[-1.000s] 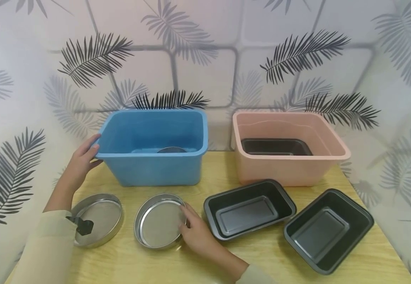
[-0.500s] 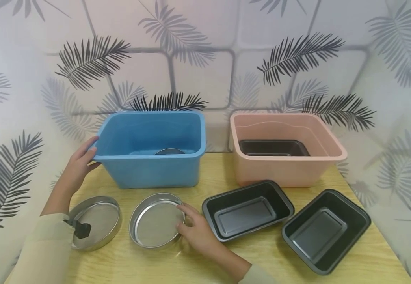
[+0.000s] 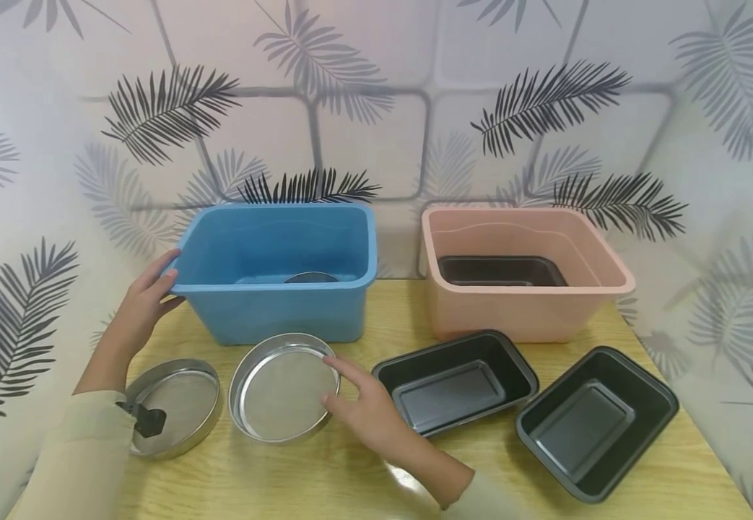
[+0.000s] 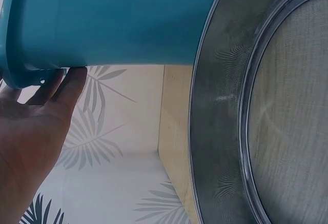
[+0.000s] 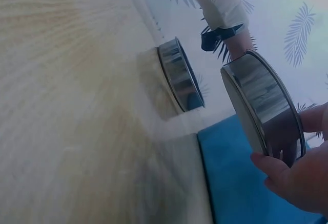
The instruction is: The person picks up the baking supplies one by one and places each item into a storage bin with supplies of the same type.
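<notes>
My right hand (image 3: 370, 408) grips a round metal sieve (image 3: 283, 393) by the right side of its rim. In the right wrist view that sieve (image 5: 264, 103) is lifted off the table, thumb on one edge and fingers on the other. My left hand (image 3: 142, 303) holds the left rim of a blue plastic bin (image 3: 285, 314), its fingers hooked under the lip in the left wrist view. A second sieve (image 3: 184, 404) lies on the table under my left forearm. Inside the blue bin, the edge of another round piece (image 3: 311, 277) shows; the front wall hides the rest.
A pink bin (image 3: 506, 310) stands at the back right with a dark loaf pan (image 3: 499, 270) inside. Two more loaf pans, one nearer the middle (image 3: 450, 386) and one at the right (image 3: 590, 422), lie on the wooden table (image 3: 272, 484). A patterned wall covering (image 3: 376, 144) rises behind.
My right hand has lifted the sieve from the table and moved it slightly toward the blue bin. My left hand stays on the bin's rim.
</notes>
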Demonstrator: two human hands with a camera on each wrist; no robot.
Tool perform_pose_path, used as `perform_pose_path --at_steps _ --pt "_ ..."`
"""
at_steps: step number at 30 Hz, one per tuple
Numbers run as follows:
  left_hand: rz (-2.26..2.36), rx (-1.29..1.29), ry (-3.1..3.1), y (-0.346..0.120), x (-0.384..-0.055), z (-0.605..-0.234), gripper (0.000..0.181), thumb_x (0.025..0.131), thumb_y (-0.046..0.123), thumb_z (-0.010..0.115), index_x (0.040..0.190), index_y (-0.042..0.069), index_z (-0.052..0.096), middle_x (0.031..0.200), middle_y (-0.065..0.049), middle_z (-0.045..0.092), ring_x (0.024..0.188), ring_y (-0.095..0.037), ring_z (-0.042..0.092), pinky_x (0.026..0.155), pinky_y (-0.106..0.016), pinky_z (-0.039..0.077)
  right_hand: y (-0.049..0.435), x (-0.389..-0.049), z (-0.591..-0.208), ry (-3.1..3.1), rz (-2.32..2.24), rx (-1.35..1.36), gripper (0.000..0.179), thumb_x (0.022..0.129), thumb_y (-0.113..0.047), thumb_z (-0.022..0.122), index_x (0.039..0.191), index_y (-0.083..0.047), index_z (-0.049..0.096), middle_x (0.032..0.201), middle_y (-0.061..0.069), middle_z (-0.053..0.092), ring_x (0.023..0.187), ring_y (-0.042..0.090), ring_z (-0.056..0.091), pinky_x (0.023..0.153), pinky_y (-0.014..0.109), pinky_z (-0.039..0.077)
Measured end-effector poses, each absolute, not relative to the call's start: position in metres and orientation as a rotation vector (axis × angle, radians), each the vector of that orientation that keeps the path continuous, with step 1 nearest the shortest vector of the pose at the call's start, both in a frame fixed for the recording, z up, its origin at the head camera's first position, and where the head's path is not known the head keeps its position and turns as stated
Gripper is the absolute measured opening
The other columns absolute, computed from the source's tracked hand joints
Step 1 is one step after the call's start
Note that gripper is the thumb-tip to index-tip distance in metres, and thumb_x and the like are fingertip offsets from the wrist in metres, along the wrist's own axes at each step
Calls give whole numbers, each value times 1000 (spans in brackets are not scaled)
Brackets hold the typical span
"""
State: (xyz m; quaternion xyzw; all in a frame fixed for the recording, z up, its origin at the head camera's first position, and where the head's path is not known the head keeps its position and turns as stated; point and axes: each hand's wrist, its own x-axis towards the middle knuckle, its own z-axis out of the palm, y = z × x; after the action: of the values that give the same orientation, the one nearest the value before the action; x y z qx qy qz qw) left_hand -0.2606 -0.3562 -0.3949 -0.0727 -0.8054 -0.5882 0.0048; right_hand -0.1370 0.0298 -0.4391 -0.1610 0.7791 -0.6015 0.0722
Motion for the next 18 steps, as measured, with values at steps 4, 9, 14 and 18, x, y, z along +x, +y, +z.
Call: perform_pose_path --at_steps 4,9,14,18 --pt "-1856 -207 -2521 -357 -261 -394 64 108 45 36 164 23 12 169 -21 0 151 -49 16 116 -58 27 34 -145 -430 2371 -1785 -511 53 92 -16 67 144 -13 57 157 14 43 149 36 33 119 61 28" --pt "-1846 -212 -2525 -357 -262 -395 65 109 45 37 164 23 12 168 -23 1 149 -50 18 116 -58 28 39 -153 -417 2409 -1772 -510 53 91 -16 68 144 -16 58 158 12 43 149 34 33 120 61 28" --pt "-1848 -212 -2513 -357 -260 -395 65 109 45 37 164 22 12 168 -23 1 149 -51 18 116 -62 26 45 -161 -398 2436 -1745 -544 54 92 -20 69 145 -19 57 159 7 42 150 32 31 120 61 28" --pt "-1897 -209 -2480 -356 -260 -395 65 108 43 39 164 21 13 168 -22 0 149 -51 16 116 -64 23 49 -170 -386 2441 -1720 -585 55 93 -24 68 147 -20 55 160 3 40 151 29 29 119 61 30"
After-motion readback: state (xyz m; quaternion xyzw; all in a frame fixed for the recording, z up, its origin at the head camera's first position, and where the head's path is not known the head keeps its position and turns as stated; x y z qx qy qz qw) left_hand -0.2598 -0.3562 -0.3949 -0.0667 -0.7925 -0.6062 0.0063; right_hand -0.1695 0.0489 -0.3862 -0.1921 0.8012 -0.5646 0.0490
